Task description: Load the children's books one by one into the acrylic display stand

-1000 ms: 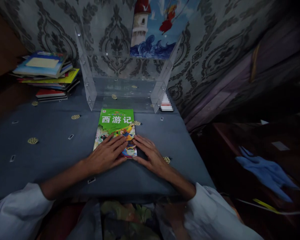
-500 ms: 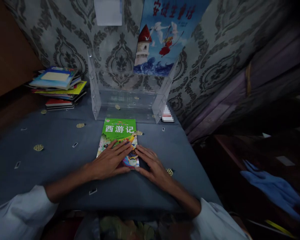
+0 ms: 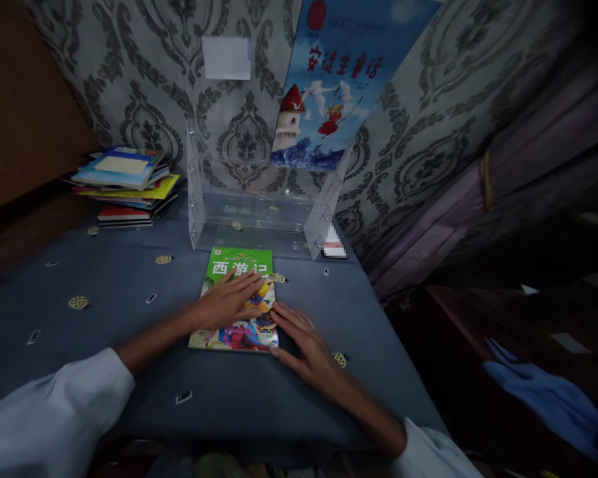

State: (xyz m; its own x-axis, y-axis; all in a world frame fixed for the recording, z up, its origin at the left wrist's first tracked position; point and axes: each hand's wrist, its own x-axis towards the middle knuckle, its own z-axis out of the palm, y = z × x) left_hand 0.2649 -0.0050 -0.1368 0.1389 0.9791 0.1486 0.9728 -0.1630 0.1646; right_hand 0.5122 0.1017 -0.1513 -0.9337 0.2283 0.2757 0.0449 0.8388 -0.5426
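A green picture book (image 3: 226, 335) lies flat on the blue-grey cloth of the table (image 3: 104, 325), just in front of a clear acrylic book stand (image 3: 259, 212). My left hand (image 3: 224, 302) rests flat on the middle of the cover, fingers stretched out and pointing right. At the book's lower right corner my right hand (image 3: 301, 338) lies flat on the cloth, its fingertips touching the book's right edge. Both hands are open and hold nothing. A blue storybook (image 3: 323, 86) stands tilted at the back right of the stand against the wall.
A stack of several books (image 3: 124, 186) sits at the table's back left. Patterned wallpaper backs the table, with a white note (image 3: 226, 58) stuck on it. The table's right edge drops to a dark floor with a blue cloth (image 3: 553, 398).
My left hand has slid up the cover toward the title, uncovering the book's lower part. My right hand has stayed at the lower right corner. The camera has tilted upward.
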